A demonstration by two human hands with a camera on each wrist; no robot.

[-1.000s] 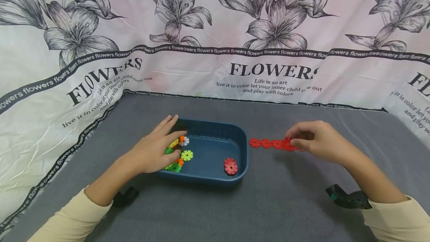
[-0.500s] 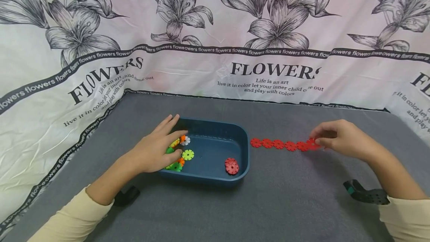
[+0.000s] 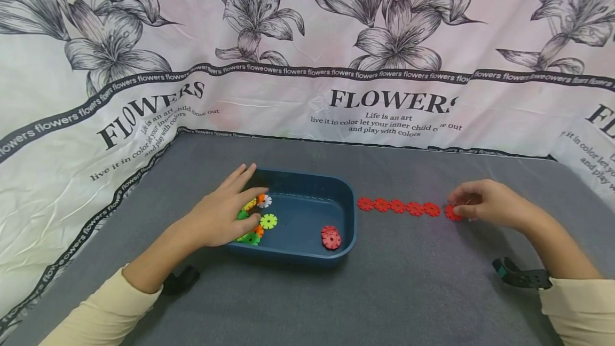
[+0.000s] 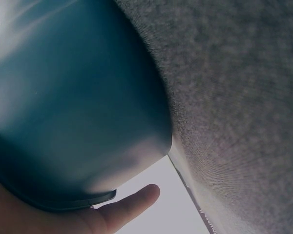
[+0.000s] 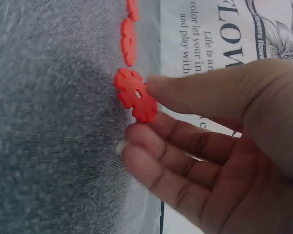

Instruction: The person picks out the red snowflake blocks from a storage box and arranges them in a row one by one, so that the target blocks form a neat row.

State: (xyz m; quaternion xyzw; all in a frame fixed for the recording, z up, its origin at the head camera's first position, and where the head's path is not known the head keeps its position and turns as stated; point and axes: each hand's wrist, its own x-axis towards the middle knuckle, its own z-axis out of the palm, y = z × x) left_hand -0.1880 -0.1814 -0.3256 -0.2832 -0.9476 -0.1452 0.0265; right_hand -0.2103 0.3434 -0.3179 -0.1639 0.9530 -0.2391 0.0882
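My right hand (image 3: 490,204) pinches a red notched plastic disc (image 5: 137,95) between thumb and fingers, low over the grey cloth. To its left, several red snowflake discs (image 3: 397,206) form a row, slightly apart from the held one. My left hand (image 3: 218,210) spreads over the left end of a blue plastic bin (image 3: 290,250), its fingers resting across the rim. Partly hidden beneath that hand lie green, yellow, orange and white discs; a yellow-green disc (image 3: 268,221) shows just beyond the thumb. Two or more red discs (image 3: 331,238) overlap in the bin's right front corner.
The grey cloth (image 3: 384,292) covers the tabletop. A white flower-printed curtain (image 3: 269,103) stands along the back and left side. Dark straps with camera mounts (image 3: 521,275) sit at both wrists.
My right hand moved right along the row, uncovering more red discs, then came slightly down with one disc, now apart from the row. The left hand stayed on the bin.
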